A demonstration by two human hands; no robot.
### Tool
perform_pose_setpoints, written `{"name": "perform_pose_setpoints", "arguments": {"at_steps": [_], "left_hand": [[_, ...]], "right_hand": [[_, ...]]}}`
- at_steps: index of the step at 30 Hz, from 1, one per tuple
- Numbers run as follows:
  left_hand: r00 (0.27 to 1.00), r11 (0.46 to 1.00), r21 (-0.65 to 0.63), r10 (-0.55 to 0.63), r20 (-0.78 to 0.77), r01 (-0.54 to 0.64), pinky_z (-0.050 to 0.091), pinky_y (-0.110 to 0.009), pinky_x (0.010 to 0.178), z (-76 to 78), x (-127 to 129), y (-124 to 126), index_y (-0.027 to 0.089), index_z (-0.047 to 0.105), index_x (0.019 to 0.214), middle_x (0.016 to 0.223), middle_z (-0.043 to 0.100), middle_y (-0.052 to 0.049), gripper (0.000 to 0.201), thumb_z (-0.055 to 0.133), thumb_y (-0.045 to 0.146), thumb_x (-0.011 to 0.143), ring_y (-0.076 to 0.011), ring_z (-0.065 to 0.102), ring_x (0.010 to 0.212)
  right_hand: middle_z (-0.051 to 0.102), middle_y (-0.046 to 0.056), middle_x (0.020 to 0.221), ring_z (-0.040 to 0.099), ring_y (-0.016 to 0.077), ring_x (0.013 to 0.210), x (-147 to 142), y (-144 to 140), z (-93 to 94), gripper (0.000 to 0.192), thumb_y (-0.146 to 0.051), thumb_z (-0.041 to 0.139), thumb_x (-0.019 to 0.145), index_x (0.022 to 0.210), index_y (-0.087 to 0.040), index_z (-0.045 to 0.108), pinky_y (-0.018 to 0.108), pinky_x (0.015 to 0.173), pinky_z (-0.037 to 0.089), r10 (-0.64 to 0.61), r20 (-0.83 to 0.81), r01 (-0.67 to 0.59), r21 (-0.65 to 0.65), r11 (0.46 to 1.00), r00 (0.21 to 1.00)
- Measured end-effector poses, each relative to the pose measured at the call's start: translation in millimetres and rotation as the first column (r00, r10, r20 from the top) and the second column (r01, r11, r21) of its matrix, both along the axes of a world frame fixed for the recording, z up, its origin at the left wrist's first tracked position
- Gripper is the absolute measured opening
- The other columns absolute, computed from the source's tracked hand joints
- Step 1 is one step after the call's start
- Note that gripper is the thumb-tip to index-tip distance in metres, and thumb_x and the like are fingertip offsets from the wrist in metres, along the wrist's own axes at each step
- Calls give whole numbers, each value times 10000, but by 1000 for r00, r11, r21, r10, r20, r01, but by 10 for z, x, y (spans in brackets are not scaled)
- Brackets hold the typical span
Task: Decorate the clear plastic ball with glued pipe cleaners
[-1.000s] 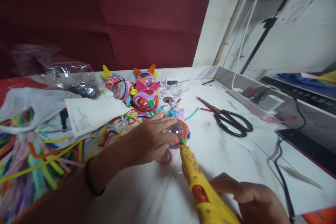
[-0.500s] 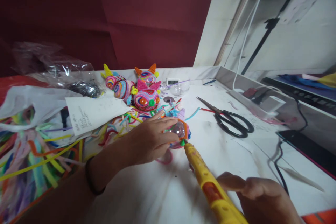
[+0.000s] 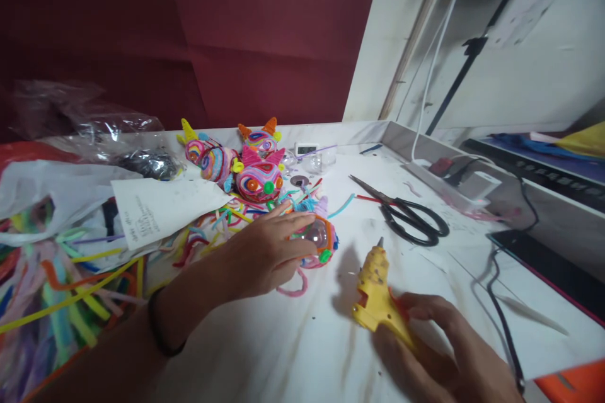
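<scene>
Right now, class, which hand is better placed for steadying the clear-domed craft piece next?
Likely the left hand: it rests against the craft piece, while the right hand holds the yellow glue gun, apart from the piece.

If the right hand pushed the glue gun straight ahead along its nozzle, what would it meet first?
Probably the scissors, though the height of the glue gun is unclear, so it might pass over them.

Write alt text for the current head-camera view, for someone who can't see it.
A person's left hand holds a small colorful craft piece on a white table, while the right hand grips a yellow glue gun, its tip away from the piece. Three eared figures sit beyond; black-handled scissors lie to the right.
</scene>
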State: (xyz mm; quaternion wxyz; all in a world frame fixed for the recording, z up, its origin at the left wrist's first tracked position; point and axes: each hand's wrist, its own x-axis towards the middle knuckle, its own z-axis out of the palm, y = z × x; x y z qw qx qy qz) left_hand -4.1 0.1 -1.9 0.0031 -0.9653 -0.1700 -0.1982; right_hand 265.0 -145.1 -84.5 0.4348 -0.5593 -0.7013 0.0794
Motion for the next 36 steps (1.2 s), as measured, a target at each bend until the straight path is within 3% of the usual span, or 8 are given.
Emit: {"name": "perform_pose_setpoints", "arguments": {"at_steps": [4,8,12,15,22,29,36], "left_hand": [[999,999,-26,40,-33,-41,399,-447,1139,-12,-18,2,192,668,1054,1411,581,-152,233,522,107,894,-267,505,1357],[998,998,-25,52,-39,-53,413,-493,1123,-33,-29,7,193,665,1083,1447,547,-184,243,509,124,910,-285,506,1360],[999,999,-9,46,-17,-46,419,-504,1117,-49,-21,12,208,672,1108,1433,564,-175,268,519,125,905,-287,524,1344],[999,999,5,40,-7,-40,402,-520,1128,-57,-15,23,221,675,1115,1422,576,-163,287,528,113,895,-283,530,1338],[1000,1000,29,7,3,-7,362,-536,1154,-56,-26,44,222,658,1165,1422,577,-149,317,519,118,901,-270,526,1341],[999,998,63,-29,38,27,352,-526,1163,-35,3,44,194,670,1114,1351,625,-155,267,523,124,902,-265,569,1292],[999,1000,18,-9,50,8,377,-486,1152,-47,1,54,190,689,1080,1332,646,-133,246,536,127,898,-258,567,1293]], "right_hand": [[716,94,980,736,237,771,62,93,-22,216,-339,636,893,1071,-234,572,344,666,614,-19,162,19,6,1000,987],[724,99,1086,710,291,980,96,145,211,275,-351,669,873,1128,-258,624,407,782,598,47,338,-69,55,996,940],[704,96,1036,690,235,943,17,301,533,177,-217,567,937,1103,-245,624,350,751,578,143,276,-173,89,981,951],[686,77,936,662,207,873,-118,537,651,142,-161,522,944,1018,-213,631,339,728,551,270,204,-291,80,953,941],[680,74,851,612,222,816,-291,1006,603,108,-163,575,933,919,-169,682,378,733,483,346,234,-379,113,919,909],[679,62,808,588,213,782,-349,1090,622,48,-136,648,894,871,-147,689,371,734,427,344,285,-400,168,901,894],[677,48,817,587,223,813,-368,1137,605,32,-165,684,880,865,-172,657,383,774,411,351,278,-397,132,908,894]]}}
